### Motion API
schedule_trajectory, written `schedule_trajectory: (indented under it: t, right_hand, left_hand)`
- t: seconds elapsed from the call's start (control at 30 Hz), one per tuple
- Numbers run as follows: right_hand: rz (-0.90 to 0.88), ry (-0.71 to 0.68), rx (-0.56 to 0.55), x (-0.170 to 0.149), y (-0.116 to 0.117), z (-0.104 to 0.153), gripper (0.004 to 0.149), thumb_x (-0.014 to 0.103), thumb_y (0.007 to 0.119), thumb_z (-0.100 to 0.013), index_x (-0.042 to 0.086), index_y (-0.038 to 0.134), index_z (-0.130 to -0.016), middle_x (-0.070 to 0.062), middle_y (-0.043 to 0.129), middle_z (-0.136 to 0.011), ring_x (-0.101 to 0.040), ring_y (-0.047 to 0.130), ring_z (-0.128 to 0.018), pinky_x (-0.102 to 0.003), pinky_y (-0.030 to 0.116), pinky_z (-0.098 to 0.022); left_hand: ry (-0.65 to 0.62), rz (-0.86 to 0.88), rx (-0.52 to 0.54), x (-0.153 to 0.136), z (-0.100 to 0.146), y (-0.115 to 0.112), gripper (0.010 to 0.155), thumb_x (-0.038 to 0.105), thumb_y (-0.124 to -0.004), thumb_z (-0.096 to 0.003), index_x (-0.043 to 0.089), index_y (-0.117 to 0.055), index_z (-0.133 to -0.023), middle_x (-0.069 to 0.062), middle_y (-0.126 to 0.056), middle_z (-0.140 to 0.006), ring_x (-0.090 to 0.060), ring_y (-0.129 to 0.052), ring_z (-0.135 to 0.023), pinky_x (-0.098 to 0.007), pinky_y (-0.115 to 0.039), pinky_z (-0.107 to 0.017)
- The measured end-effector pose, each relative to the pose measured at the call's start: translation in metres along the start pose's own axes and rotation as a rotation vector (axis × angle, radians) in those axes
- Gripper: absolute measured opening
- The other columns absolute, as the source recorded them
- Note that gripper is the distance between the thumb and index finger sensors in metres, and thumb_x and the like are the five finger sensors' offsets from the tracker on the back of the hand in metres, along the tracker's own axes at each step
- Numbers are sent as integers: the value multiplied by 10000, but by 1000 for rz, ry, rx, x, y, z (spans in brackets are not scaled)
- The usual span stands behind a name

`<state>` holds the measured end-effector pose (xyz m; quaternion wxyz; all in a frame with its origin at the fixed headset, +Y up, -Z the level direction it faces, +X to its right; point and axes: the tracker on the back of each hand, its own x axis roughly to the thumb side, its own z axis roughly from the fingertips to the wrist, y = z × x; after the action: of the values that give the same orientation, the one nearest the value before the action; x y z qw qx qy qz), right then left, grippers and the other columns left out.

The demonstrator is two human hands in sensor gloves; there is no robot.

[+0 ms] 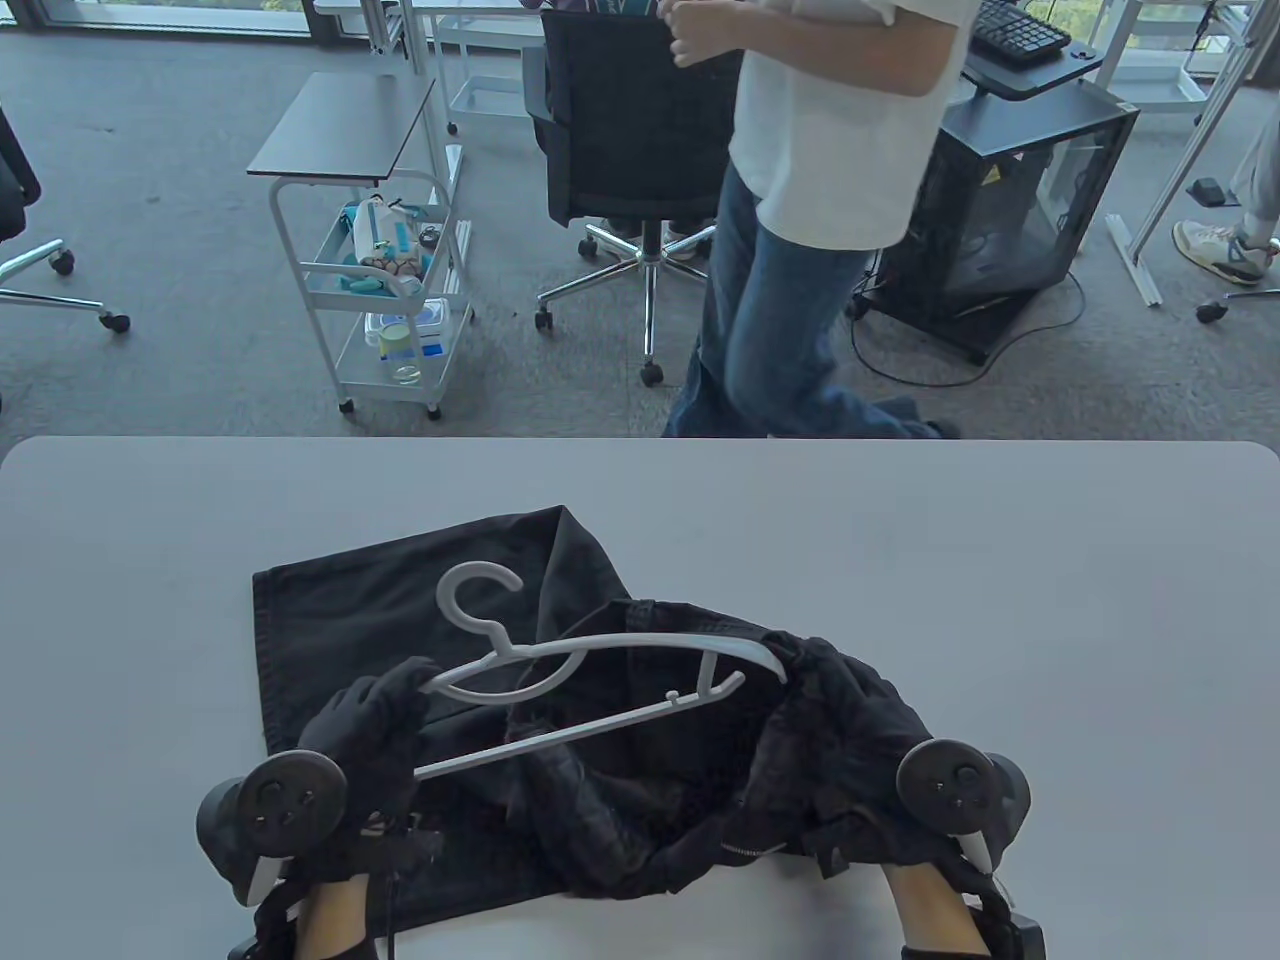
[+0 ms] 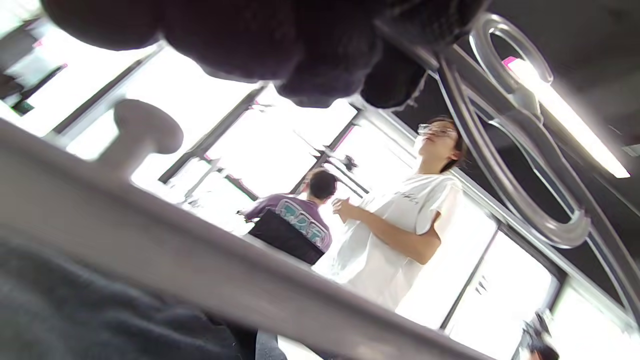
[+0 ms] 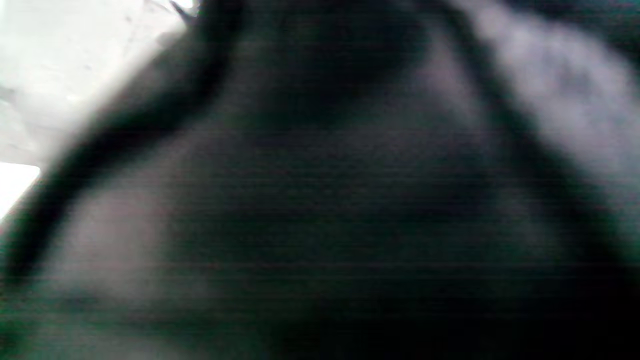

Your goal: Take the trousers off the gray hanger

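Partway, by my read. Left hand (image 1: 375,725) grips the left end of the gray hanger (image 1: 610,670), holding it raised and tilted. Trousers (image 1: 620,790) are bunched between the hands, cloth passing over the hanger's lower bar; one leg lies flat on the table (image 1: 1000,580) beyond the left hand. Right hand (image 1: 860,720) is buried in fabric at the hanger's right end, probably clutching it; right wrist view is all blur. Left to do: slide the cloth off the bar.
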<state>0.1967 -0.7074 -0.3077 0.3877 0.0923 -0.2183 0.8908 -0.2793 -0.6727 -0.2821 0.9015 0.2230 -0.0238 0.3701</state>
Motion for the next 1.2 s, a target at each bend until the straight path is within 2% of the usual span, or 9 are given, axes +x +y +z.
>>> schedule_trajectory:
  t: [0.13, 0.27, 0.5, 0.63, 0.7, 0.77, 0.97, 1.07, 1.2]
  right_hand:
    - [-41, 134, 119, -13, -1, -3, 646, 473, 668, -515, 207, 539, -1090, -139, 676, -1026, -477, 814, -799, -601, 694, -522]
    - [-208, 193, 34, -24, -12, -2, 690, 524, 622, -527, 165, 497, -1103, -202, 614, -1049, -530, 749, -825, -639, 662, -527]
    - [-258, 273, 24, -41, -20, 1, 673, 510, 617, -539, 147, 509, -1096, -205, 601, -1050, -533, 724, -841, -643, 652, -535]
    - [-268, 302, 44, -48, -18, -1, 632, 467, 618, -547, 141, 548, -1084, -205, 606, -1047, -532, 722, -844, -643, 655, -532]
    - [-274, 318, 51, -51, -17, -1, 639, 473, 625, -547, 141, 540, -1086, -206, 599, -1050, -539, 712, -848, -646, 650, -535]
    - [-278, 336, 60, -55, -16, -1, 648, 478, 628, -547, 135, 532, -1089, -210, 590, -1054, -546, 698, -856, -651, 643, -539]
    - [-296, 373, 75, -63, -15, -5, 652, 476, 634, -549, 124, 530, -1088, -214, 569, -1062, -558, 667, -872, -663, 624, -549]
    - [-315, 384, 67, -65, -17, -5, 651, 476, 633, -550, 122, 530, -1087, -215, 567, -1063, -562, 662, -873, -663, 623, -550]
    - [-339, 387, 52, -66, -21, -6, 649, 473, 636, -551, 120, 533, -1085, -219, 564, -1064, -567, 653, -877, -667, 619, -551]
  left_hand:
    - [371, 279, -79, -31, 0, -7, 492, 445, -641, -490, 355, -756, -960, 17, -961, -619, -211, -928, -366, -488, -809, -384]
    - [713, 599, -175, -58, 9, -26, 503, 426, -605, -527, 350, -659, -1020, 4, -915, -661, -189, -907, -376, -467, -814, -393]
    - [988, 658, -185, -95, 21, -37, 537, 375, -591, -560, 297, -543, -1089, -28, -879, -722, -155, -909, -390, -430, -857, -407]
    - [1061, 616, -156, -107, 24, -46, 556, 331, -608, -558, 239, -531, -1101, -85, -862, -777, -197, -924, -426, -456, -851, -419]
    - [1043, 590, -139, -112, 24, -51, 573, 301, -618, -557, 176, -502, -1104, -171, -807, -880, -308, -939, -541, -508, -819, -439]
    - [985, 640, -196, -113, 22, -56, 676, 373, -621, -560, 115, -361, -1128, -280, -655, -989, -490, -812, -735, -626, -703, -510]
    - [856, 640, -183, -95, 18, -49, 804, 505, -584, -562, 26, -239, -1109, -437, -364, -1070, -698, -527, -859, -762, -504, -554]
    - [811, 628, -153, -86, 21, -42, 841, 521, -569, -567, 17, -156, -1098, -451, -194, -1076, -759, -309, -889, -809, -377, -550]
    - [760, 590, -142, -83, 22, -34, 837, 532, -561, -569, 33, -153, -1103, -440, -170, -1085, -759, -262, -891, -811, -364, -548]
